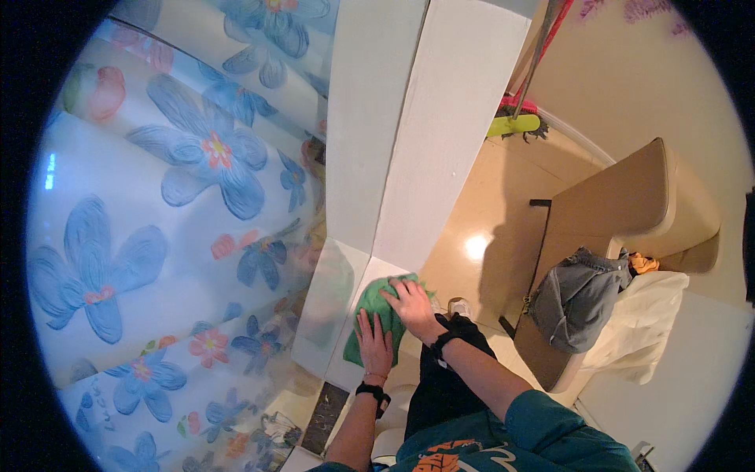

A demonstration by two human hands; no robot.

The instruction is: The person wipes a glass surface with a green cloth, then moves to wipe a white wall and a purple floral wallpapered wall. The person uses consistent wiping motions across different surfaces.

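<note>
A green cloth (380,324) lies spread on the narrow white ledge (386,268) at the foot of a tall white panel. My left hand (375,345) rests flat on the cloth's near part, fingers apart and pointing away from me. On its far right part lies my right hand (411,305), with bent, spread fingers touching the cloth near its edge. The cloth's frayed corner shows past the right fingers. Beside the ledge, a glossy pale surface (327,295) mirrors the green faintly.
A flower-printed curtain (194,177) hangs along the left. White panels (436,130) rise ahead. At right stands a beige upholstered chair (613,194) with grey clothing (578,301) and a cream cloth (643,330) on it. A lime-green broom head (513,125) rests by the wall.
</note>
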